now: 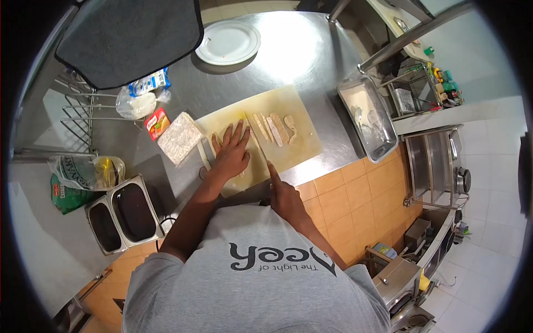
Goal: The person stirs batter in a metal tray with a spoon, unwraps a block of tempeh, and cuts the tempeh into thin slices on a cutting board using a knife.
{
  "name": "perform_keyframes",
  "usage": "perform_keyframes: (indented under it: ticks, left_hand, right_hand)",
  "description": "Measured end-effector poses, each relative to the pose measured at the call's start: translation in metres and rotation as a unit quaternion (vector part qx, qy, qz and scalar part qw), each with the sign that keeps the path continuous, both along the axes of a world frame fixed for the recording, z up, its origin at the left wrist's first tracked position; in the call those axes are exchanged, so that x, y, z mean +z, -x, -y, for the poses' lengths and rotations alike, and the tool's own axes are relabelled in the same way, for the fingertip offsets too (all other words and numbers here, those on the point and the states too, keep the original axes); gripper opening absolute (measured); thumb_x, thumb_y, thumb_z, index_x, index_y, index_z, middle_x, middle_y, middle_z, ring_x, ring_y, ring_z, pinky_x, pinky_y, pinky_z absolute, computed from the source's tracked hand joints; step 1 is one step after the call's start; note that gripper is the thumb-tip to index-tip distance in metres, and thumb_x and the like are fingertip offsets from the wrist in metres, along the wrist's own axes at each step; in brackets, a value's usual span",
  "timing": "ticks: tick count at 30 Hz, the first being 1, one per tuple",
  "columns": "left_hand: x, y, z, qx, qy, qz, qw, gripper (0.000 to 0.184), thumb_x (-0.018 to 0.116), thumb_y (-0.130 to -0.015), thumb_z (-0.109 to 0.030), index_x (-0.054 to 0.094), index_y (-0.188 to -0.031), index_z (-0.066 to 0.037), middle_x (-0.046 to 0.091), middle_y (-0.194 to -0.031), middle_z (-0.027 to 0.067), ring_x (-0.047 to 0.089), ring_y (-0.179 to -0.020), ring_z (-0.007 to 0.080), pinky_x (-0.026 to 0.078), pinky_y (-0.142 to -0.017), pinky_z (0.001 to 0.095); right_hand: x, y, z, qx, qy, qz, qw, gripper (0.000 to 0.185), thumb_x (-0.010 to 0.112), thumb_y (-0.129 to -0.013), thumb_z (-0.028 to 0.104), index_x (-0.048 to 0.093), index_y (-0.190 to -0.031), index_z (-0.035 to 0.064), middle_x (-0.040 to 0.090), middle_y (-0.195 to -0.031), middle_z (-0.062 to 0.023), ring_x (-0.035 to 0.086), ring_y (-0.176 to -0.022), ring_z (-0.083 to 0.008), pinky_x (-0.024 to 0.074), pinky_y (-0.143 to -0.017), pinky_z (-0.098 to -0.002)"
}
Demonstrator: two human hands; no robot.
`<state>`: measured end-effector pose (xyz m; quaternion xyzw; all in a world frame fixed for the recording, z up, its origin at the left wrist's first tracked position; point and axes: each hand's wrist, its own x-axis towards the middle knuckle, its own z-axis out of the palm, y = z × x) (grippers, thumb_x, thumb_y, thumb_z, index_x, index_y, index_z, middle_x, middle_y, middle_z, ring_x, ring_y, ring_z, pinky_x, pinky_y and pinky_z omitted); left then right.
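Observation:
My left hand (231, 155) lies on a yellowish cutting board (302, 149), fingers stretched and spread. What is beneath its palm is mostly hidden. In my right hand (287, 202) is a knife (261, 147), its blade pointing away from me over the board, just right of my left fingertips. Several pale, speckled strips that look like tempeh (276, 129) lie side by side to the right of the blade, with a curved end piece (290, 122) beside them. A thick block of similar tempeh (180, 139) rests at the board's left edge.
A white plate (228, 43) stands at the far side of the steel table (186, 75). A metal tray (368, 116) with pale powder and a spoon is on the right. Left are a red packet (157, 124), a plastic bag (136, 104) and metal containers (132, 212).

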<state>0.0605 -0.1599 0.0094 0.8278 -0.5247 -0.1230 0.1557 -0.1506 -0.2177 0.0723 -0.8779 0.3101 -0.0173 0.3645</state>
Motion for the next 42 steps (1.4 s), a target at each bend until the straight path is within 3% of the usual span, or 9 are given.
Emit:
perform_keyframes:
  ticks: [15,21,24,33,39,42]
  left_hand:
    - [-0.005,0.001,-0.002,0.013,0.025,-0.004,1.0,0.057,0.055,-0.095,-0.025,0.042,-0.15,-0.017,0.018,-0.165,0.0071,0.022,-0.148,0.0339,0.008,-0.107,0.0758]
    - [-0.008,0.005,-0.006,0.013,0.047,0.001,0.999,0.055,0.055,-0.095,-0.026,0.045,-0.148,-0.015,0.02,-0.164,0.0079,0.024,-0.147,0.0337,0.007,-0.107,0.0752]
    - [-0.005,0.002,-0.007,0.006,0.044,0.01,0.999,0.056,0.056,-0.094,-0.026,0.045,-0.147,-0.013,0.022,-0.164,0.0095,0.026,-0.147,0.0339,0.007,-0.108,0.0743]
    - [-0.003,0.004,-0.006,0.009,0.028,-0.001,1.0,0.06,0.056,-0.094,-0.025,0.04,-0.151,-0.016,0.02,-0.165,0.0076,0.023,-0.148,0.0335,0.006,-0.108,0.0738]
    - [-0.006,0.002,-0.007,0.007,0.028,0.016,0.999,0.058,0.055,-0.095,-0.024,0.04,-0.151,-0.02,0.019,-0.165,0.0061,0.02,-0.149,0.0349,0.006,-0.107,0.0753]
    - [-0.001,0.003,-0.008,0.003,0.031,0.026,0.999,0.058,0.055,-0.096,-0.025,0.04,-0.152,-0.023,0.019,-0.165,0.0058,0.02,-0.149,0.0355,0.006,-0.106,0.0764]
  right_hand:
    - [-0.015,0.001,-0.005,0.005,0.008,0.024,1.0,0.068,0.047,-0.095,0.007,0.02,-0.157,0.016,0.063,-0.072,-0.029,0.063,-0.068,-0.0464,0.0509,-0.063,-0.0553]
    - [-0.011,0.004,-0.006,-0.002,0.046,0.044,0.998,0.066,0.05,-0.094,0.008,0.028,-0.155,0.0147,0.059,-0.087,-0.0257,0.061,-0.064,-0.0458,0.0525,-0.062,-0.0543]
    - [-0.007,0.005,-0.003,0.018,0.08,0.035,0.996,0.069,0.054,-0.092,0.008,0.027,-0.156,0.0156,0.056,-0.085,-0.021,0.059,-0.061,-0.0437,0.053,-0.059,-0.0497]
    - [0.005,0.0,0.0,0.032,0.062,-0.062,0.996,0.079,0.047,-0.087,-0.001,0.017,-0.159,0.0161,0.059,-0.083,-0.0297,0.062,-0.067,-0.0483,0.0516,-0.061,-0.0557]
    - [-0.011,0.004,0.002,0.032,0.036,-0.094,0.994,0.085,0.052,-0.089,0.003,0.01,-0.16,0.0239,0.059,-0.091,-0.0297,0.065,-0.073,-0.0491,0.0546,-0.064,-0.0541]
    - [-0.012,0.003,-0.001,0.016,0.047,-0.072,0.996,0.082,0.051,-0.089,0.004,0.013,-0.159,0.0237,0.061,-0.083,-0.0293,0.064,-0.071,-0.0487,0.0533,-0.063,-0.056]
